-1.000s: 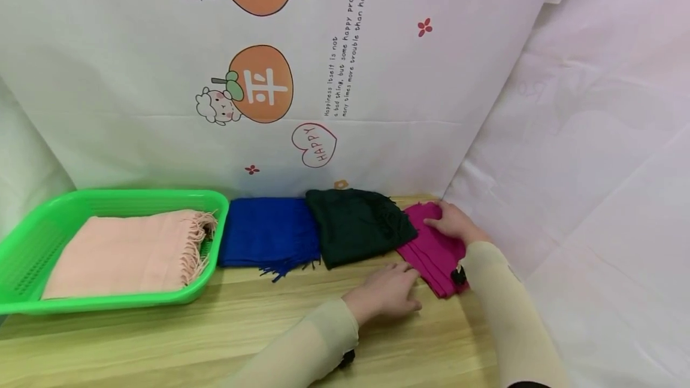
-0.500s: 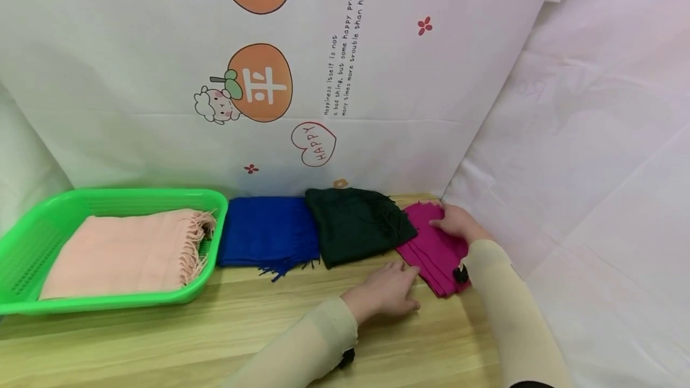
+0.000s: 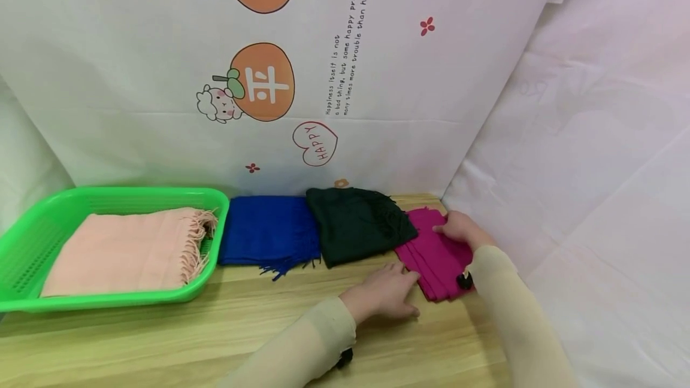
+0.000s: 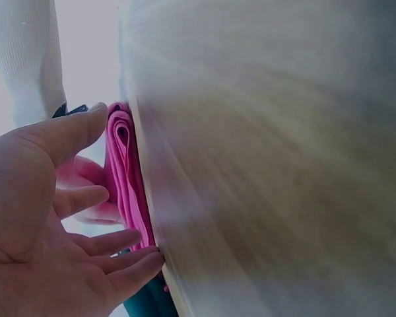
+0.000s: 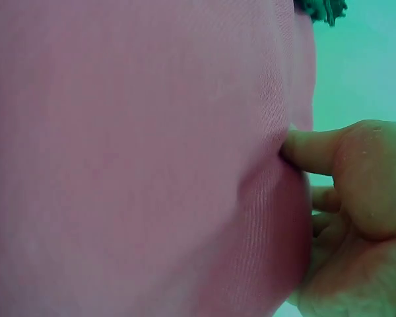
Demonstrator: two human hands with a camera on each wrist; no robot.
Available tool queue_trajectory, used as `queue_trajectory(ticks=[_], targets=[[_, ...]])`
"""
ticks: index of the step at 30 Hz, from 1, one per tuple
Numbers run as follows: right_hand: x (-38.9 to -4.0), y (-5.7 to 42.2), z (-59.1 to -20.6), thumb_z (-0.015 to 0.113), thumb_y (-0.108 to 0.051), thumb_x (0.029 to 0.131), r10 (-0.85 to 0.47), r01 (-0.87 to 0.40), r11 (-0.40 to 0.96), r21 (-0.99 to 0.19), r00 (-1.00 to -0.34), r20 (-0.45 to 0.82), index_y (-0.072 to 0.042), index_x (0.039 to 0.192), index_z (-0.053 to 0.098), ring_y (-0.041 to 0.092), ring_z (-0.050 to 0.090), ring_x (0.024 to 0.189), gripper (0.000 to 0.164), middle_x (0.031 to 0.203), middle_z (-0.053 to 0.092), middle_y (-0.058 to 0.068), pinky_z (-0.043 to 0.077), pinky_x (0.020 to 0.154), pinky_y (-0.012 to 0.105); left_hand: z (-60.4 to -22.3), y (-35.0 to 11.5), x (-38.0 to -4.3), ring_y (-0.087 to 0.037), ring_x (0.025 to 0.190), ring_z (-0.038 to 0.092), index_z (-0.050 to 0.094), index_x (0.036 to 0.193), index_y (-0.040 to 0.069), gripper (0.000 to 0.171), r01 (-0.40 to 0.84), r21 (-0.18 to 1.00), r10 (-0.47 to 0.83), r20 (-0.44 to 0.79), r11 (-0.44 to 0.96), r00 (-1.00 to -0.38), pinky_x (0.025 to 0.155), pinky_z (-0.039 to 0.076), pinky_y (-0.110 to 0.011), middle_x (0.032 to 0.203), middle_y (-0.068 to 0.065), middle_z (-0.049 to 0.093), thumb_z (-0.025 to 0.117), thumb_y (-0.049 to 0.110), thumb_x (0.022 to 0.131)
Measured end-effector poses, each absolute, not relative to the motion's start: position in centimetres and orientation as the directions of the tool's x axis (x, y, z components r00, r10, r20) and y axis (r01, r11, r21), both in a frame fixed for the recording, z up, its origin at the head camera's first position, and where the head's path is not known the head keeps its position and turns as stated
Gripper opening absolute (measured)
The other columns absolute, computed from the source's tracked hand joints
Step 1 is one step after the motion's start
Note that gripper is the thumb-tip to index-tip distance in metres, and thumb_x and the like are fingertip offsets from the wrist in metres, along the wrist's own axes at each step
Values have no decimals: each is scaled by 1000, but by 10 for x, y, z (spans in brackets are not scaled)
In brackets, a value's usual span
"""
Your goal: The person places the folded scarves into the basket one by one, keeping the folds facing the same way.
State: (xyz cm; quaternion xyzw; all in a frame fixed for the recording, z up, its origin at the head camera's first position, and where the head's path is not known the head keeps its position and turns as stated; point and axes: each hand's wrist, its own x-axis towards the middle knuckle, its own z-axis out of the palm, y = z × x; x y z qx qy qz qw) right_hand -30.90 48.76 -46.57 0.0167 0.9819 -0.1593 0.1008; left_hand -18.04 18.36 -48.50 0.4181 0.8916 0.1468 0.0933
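A folded magenta scarf (image 3: 434, 251) lies at the right end of the table, its left corner under the dark green scarf. My right hand (image 3: 463, 230) pinches its far right edge; in the right wrist view the thumb (image 5: 313, 150) presses a dent into the cloth, while the other fingers go behind the edge. Beside the scarf's near left side is my left hand (image 3: 384, 293), low over the wood. Its fingers and thumb stand spread in the left wrist view, close to the folded layers (image 4: 122, 162); whether the fingertips touch them I cannot tell.
Left of the magenta scarf lie a dark green scarf (image 3: 350, 229) and a folded blue scarf (image 3: 269, 229) with fringe. A green basket (image 3: 126, 302) holding a peach fringed scarf (image 3: 124, 251) stands at far left. White printed sheeting (image 3: 388, 154) rises behind the table, plain sheeting (image 3: 587, 196) at right.
My right hand has shifted slightly toward me and right, and the magenta scarf's far edge and near end have moved with it. The left hand stays nearly in place.
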Motion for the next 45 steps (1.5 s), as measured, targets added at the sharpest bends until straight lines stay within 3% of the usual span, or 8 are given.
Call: queue_trajectory(ticks=[6, 16, 21, 25, 29, 32, 38, 45], targets=[[-294, 483, -462, 71, -28, 109, 42, 121, 934, -336, -972, -231, 19, 122, 65, 35, 64, 98, 49, 113, 70, 28, 55, 94, 52, -482, 184, -178, -27, 145, 54, 56, 162, 29, 74, 728, 303, 774, -55, 615, -630, 114, 52, -38, 155, -6, 54, 82, 57, 99], [-286, 491, -476, 75, -34, 106, 21, 122, 907, -402, -969, -246, 12, 107, 71, 28, 62, 89, 46, 99, 70, 19, 55, 87, 45, -482, 190, -172, -30, 153, 48, 59, 161, 40, 65, 768, 258, 803, -57, 586, -594, 115, 53, -46, 172, -2, 44, 81, 52, 101], [-279, 477, -466, 74, -27, 107, 56, 150, 915, -375, -967, -248, 15, 114, 69, 31, 63, 93, 43, 102, 70, 20, 55, 90, 48, -485, 193, -173, -30, 156, 45, 60, 160, 44, 58, 763, 227, 793, -88, 605, -603, 118, 50, -46, 174, 3, 44, 78, 46, 105], [-284, 479, -462, 77, -28, 104, 55, 139, 926, -352, -970, -238, 19, 127, 64, 40, 63, 105, 54, 116, 69, 30, 54, 96, 53, -484, 196, -170, -29, 158, 44, 62, 157, 47, 52, 760, 179, 780, -113, 625, -615, 119, 49, -46, 173, 7, 45, 75, 42, 107], [-294, 476, -459, 76, -26, 105, -34, 6, 941, -337, -993, -112, 21, 148, 52, 56, 57, 133, 67, 144, 56, 43, 48, 114, 66, -483, 198, -167, -26, 157, 46, 63, 156, 47, 46, 769, 118, 778, -109, 628, -619, 119, 49, -43, 171, 8, 48, 67, 35, 113], [-301, 472, -461, 71, -22, 109, -119, -94, 923, -374, -992, -46, 15, 157, 48, 58, 50, 144, 64, 157, 50, 40, 43, 119, 69, -482, 198, -167, -25, 157, 47, 62, 157, 47, 44, 775, 83, 778, -117, 627, -617, 119, 49, -43, 171, 8, 49, 60, 32, 116], [-311, 471, -474, 66, -21, 113, -218, -187, 914, -361, -975, -47, 12, 153, 56, 55, 53, 143, 53, 153, 59, 34, 42, 120, 67, -483, 202, -167, -24, 158, 44, 60, 158, 51, 43, 762, 87, 765, -146, 641, -627, 119, 49, -45, 171, 11, 46, 56, 34, 118], [-311, 475, -479, 70, -28, 112, -185, -142, 915, -379, -980, -80, 7, 149, 63, 52, 56, 141, 52, 150, 62, 31, 43, 119, 67, -480, 197, -167, -23, 158, 44, 61, 156, 51, 44, 757, 110, 763, -161, 644, -626, 119, 49, -45, 171, 12, 46, 59, 32, 116]])
